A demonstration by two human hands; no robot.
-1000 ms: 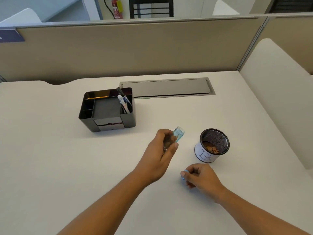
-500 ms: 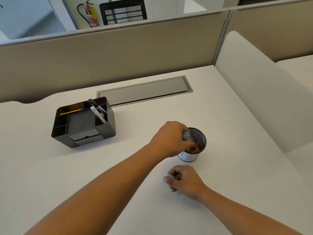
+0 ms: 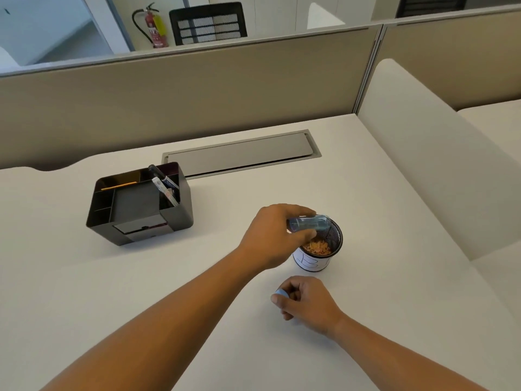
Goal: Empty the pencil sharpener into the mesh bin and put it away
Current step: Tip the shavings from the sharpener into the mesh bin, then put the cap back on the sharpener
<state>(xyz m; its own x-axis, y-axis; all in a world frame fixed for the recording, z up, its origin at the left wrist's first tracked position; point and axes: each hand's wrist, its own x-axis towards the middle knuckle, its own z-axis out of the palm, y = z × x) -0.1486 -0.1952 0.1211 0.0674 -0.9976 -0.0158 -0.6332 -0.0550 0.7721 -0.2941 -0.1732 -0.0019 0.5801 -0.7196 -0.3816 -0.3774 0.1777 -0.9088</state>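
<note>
With the translucent blue plastic pencil sharpener [image 3: 308,223] pinched sideways by the left hand [image 3: 275,235] over the round black mesh bin [image 3: 334,238], and its small blue cap [image 3: 280,293] pinched in the right hand [image 3: 306,303], shavings could be scattered onto the white desk [image 3: 394,249] if it is shaken off-centre.

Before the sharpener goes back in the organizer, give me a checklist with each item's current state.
1. Sharpener over the mesh bin: ok, left hand holds it on its side above the opening.
2. Shavings landing inside: ok, shavings lie in the bin.
3. Sharpener fully empty: cannot tell.
4. Cap ready: ok, held in right hand.
5. Cap refitted: not ok.
6. Organizer standing open-topped on the desk: ok.
</note>
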